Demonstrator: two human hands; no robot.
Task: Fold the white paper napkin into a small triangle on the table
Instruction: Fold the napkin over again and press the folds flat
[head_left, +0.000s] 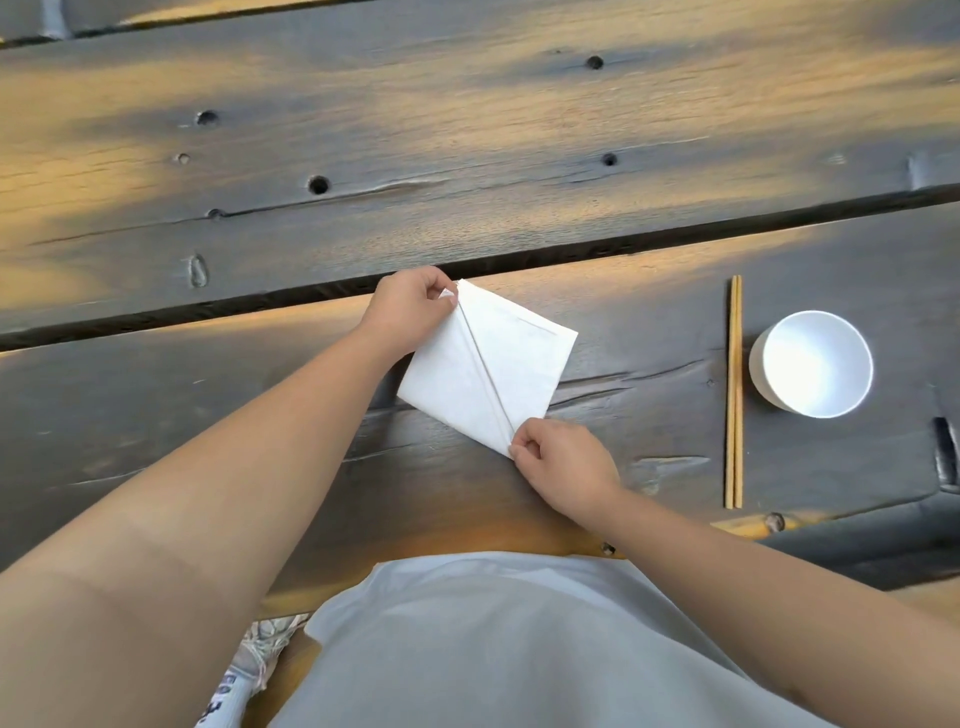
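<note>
The white paper napkin (485, 366) lies on the dark wooden table (208, 395) as a tilted square, with a diagonal crease running from its far corner to its near corner. My left hand (410, 312) pinches the far corner between thumb and fingers. My right hand (563, 467) pinches the near corner at the other end of the crease. The napkin's left and right corners rest flat on the wood.
A pair of wooden chopsticks (734, 392) lies lengthwise to the right of the napkin. Beyond them stands a white bowl (813, 364). A dark gap between planks (260, 306) runs just behind my left hand. The table's near edge is by my torso.
</note>
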